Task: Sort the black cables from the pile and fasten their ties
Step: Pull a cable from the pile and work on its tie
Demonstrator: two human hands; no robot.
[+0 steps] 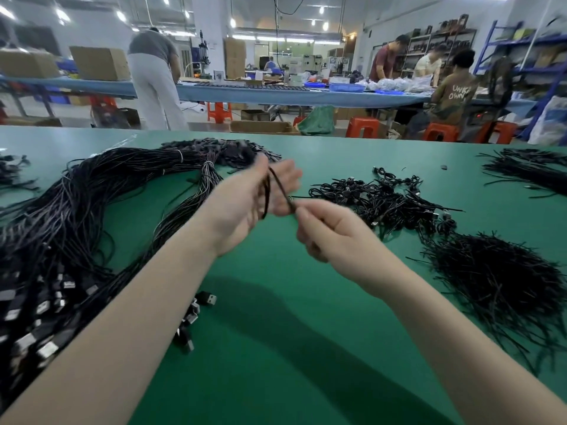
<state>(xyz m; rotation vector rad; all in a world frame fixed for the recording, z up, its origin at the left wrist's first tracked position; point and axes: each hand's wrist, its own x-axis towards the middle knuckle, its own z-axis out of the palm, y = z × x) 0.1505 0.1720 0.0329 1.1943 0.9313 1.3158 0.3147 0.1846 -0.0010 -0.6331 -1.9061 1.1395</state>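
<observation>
My left hand [254,197] is held up over the green table [276,348], palm facing me, fingers straight, with a black cable [267,194] looped around them. My right hand [325,231] pinches the free end of that cable just right of the left palm. Both hands are blurred by motion. A big pile of long black USB cables [76,225] fills the left of the table, its plugs near my left forearm. A heap of coiled, tied cables [383,197] lies to the right of my hands. A heap of black ties [497,280] sits at the right.
More black cables lie at the far right [527,173] and far left edge [15,173]. Loose USB plugs [196,314] lie under my left forearm. Beyond the table, several people work at a long blue bench [276,93], with orange stools [362,127] and cardboard boxes around.
</observation>
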